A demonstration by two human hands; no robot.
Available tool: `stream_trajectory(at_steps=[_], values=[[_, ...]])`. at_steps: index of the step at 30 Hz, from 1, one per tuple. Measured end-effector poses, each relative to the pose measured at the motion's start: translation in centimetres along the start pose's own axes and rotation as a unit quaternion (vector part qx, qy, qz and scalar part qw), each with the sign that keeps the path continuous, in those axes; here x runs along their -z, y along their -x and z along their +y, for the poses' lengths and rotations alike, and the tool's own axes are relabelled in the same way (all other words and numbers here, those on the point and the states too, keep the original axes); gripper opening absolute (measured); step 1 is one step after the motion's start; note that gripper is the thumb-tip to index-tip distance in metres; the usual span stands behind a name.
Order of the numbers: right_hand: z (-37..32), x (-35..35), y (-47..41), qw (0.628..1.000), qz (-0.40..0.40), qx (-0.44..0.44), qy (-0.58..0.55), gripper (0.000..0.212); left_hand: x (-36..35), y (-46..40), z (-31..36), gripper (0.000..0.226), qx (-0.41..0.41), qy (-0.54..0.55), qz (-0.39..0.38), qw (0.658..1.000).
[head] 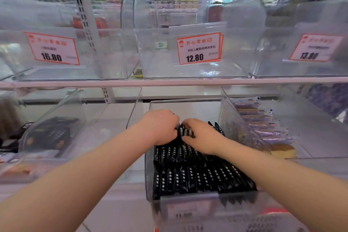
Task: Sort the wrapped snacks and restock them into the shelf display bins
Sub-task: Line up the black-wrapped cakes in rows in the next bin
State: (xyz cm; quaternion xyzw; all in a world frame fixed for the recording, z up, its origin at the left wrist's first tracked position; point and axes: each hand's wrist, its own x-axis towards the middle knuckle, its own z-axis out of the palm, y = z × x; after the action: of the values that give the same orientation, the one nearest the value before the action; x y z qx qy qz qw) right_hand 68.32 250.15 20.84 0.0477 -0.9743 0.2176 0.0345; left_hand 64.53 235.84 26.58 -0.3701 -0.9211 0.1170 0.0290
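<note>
A clear plastic bin (185, 104) on the lower shelf holds rows of black wrapped snacks (199, 175) with white lettering, standing on edge. Both of my hands reach into the back of this bin. My left hand (160, 126) curls its fingers around the rearmost black packets (185, 131). My right hand (202, 135) presses on the same packets from the right, fingers bent over their tops. The fingertips of both hands are partly hidden among the wrappers.
To the right, a bin (301, 137) holds cake slices (263, 124) in clear-blue wrappers. On the left, a bin (56, 115) contains a dark box (50, 133). Upper-shelf clear bins carry orange price tags 16.80 (51, 48), 12.80 (199, 48) and 13.80 (314, 47).
</note>
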Motion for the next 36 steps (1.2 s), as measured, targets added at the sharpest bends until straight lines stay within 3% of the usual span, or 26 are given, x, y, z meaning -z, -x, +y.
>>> stream_trajectory(at_steps=[4,8,12,14,22,30,35,36], values=[[-1.1,3.4,7.0,0.997,0.033,0.063,0.008,0.020,2.6,4.4,2.5,0.029,-0.060,0.033,0.048,0.996],[-0.4,5.7,16.0,0.993,0.047,0.103,-0.045,0.009,3.2,8.9,7.1,0.023,-0.148,0.089,0.101,0.980],[2.7,4.4,22.0,0.992,0.040,0.060,-0.105,0.009,0.4,10.9,13.3,0.022,-0.230,0.099,0.068,0.966],[5.0,2.1,23.8,0.994,-0.009,0.018,-0.109,0.008,-2.1,11.1,16.6,0.025,-0.238,0.108,0.021,0.965],[17.1,-6.6,29.0,0.959,-0.234,-0.159,-0.021,0.019,-16.7,9.3,25.8,0.020,-0.178,0.167,-0.224,0.944],[25.1,-15.7,32.0,0.914,-0.299,-0.265,-0.069,0.020,-28.3,7.8,29.7,0.028,-0.153,0.121,-0.372,0.908],[28.2,-22.1,30.3,0.911,-0.292,-0.279,-0.078,0.011,-33.7,6.7,30.6,0.037,-0.055,0.159,-0.414,0.895],[28.7,-23.3,29.7,0.919,-0.275,-0.273,-0.074,0.017,-34.6,6.4,30.7,0.038,-0.025,0.178,-0.413,0.893]])
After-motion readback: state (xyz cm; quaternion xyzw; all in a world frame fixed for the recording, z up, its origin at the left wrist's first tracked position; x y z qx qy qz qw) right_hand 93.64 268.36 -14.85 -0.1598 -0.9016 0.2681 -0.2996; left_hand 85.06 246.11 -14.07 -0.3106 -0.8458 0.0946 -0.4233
